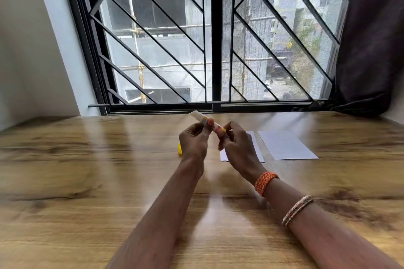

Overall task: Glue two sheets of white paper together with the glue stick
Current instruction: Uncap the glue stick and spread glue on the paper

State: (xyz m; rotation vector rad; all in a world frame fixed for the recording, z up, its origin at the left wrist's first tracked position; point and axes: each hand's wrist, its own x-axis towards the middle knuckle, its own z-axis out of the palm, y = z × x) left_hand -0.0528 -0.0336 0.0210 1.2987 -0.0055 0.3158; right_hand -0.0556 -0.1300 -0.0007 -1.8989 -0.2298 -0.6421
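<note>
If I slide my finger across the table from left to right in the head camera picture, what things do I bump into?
Small yellow cap → left hand → white and yellow glue stick → right hand → partly hidden white paper sheet → fully visible white paper sheet.

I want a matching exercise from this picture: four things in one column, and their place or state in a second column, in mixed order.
Things:
1. glue stick
2. yellow cap
3. right sheet of paper
4. orange wristband

Places or states:
A. lies flat on the table, fully visible
B. held in the air by both hands (left hand, right hand)
C. worn on the right wrist
D. on the table, partly hidden behind the left hand

Pairs: 1-B, 2-D, 3-A, 4-C
</note>
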